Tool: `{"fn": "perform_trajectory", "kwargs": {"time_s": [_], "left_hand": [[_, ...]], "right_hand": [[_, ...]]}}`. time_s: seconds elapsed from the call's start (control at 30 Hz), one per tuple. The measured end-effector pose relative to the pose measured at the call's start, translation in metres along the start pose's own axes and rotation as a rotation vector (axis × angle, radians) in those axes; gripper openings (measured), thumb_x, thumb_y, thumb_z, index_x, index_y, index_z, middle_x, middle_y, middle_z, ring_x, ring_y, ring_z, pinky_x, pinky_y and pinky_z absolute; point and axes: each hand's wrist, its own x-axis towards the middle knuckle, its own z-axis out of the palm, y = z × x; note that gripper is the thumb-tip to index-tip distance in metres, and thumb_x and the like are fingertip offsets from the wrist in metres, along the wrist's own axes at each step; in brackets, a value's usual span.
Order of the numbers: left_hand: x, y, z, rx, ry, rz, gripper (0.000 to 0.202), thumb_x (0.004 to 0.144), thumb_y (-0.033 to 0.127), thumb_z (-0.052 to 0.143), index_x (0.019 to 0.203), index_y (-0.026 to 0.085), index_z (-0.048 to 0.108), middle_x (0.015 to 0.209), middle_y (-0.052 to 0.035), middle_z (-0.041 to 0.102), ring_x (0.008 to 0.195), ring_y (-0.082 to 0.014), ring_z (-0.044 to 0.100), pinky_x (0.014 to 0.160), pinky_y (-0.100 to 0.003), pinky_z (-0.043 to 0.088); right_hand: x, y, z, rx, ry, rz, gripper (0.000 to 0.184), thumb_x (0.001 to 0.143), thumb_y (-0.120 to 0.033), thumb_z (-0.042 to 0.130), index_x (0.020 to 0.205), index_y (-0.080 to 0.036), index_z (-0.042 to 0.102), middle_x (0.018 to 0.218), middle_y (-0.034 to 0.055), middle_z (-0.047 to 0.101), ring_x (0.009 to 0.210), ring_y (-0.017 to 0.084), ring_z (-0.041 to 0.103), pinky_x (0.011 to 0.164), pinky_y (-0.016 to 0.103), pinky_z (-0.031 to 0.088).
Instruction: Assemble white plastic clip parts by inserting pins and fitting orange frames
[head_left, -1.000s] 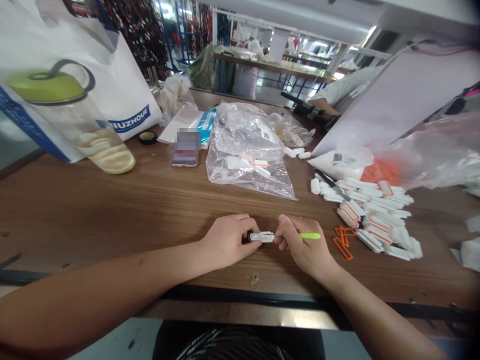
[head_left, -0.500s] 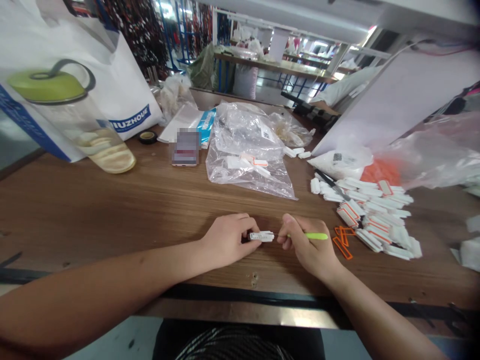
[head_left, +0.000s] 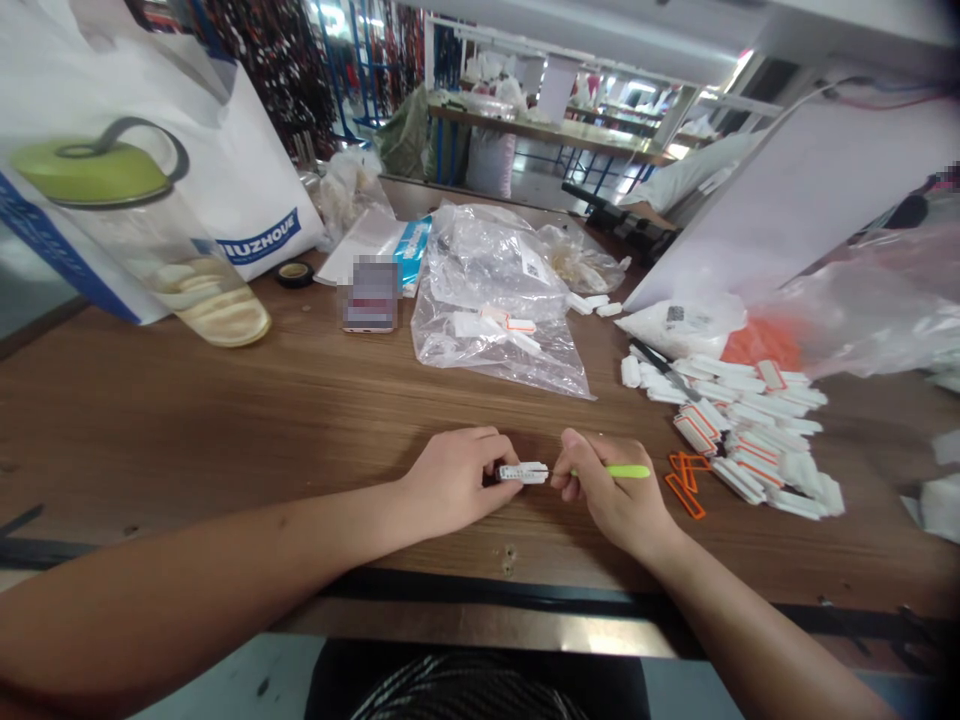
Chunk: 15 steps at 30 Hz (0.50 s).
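Observation:
My left hand [head_left: 454, 480] rests on the wooden table, its fingers closed on a small white plastic piece [head_left: 524, 472] with a row of dark marks along it. To its right, my right hand [head_left: 611, 492] grips a thin tool with a yellow-green handle [head_left: 630, 471]. The tool's slim tip points left and reaches close to the right end of the white piece; whether it touches cannot be made out. Several orange rectangular frames [head_left: 685, 485] lie just right of my right hand, beside a heap of white plastic pieces [head_left: 772, 430], some with orange edges.
Across the table [head_left: 300, 400] lie a clear plastic bag [head_left: 495, 290], a phone [head_left: 371, 296] and a roll of black tape [head_left: 295, 274]. A bottle with a green lid [head_left: 180, 230] stands at left before a white shopping bag [head_left: 255, 170]. A dark-handled blade-like tool [head_left: 664, 368] lies on the heap.
My right hand has shifted slightly left with the green-handled tool, toward the white piece. My left hand has stayed in place.

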Motion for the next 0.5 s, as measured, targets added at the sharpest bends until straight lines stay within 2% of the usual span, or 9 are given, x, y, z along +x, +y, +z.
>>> {"fn": "perform_trajectory", "kwargs": {"time_s": [0.23,0.5], "left_hand": [[-0.001,0.0,0.001,0.011,0.007,0.007,0.009,0.084,0.03,0.065,0.084,0.02,0.065,0.074,0.0021,0.058,0.066,-0.0129,0.054,0.062,-0.026,0.04],[0.0,-0.001,0.001,0.01,-0.001,-0.012,0.01,0.083,0.03,0.067,0.086,0.02,0.066,0.077,0.0014,0.061,0.07,-0.0142,0.056,0.065,-0.027,0.043]], "right_hand": [[0.0,-0.003,0.002,-0.038,-0.025,0.005,0.049,0.1,-0.041,0.043,0.06,-0.018,0.058,0.053,-0.0001,0.061,0.044,0.01,0.057,0.047,0.021,0.045],[0.001,-0.011,0.003,-0.309,-0.09,-0.217,0.043,0.101,-0.032,0.041,0.061,-0.019,0.053,0.053,-0.0009,0.055,0.048,0.01,0.052,0.053,0.025,0.038]]}}
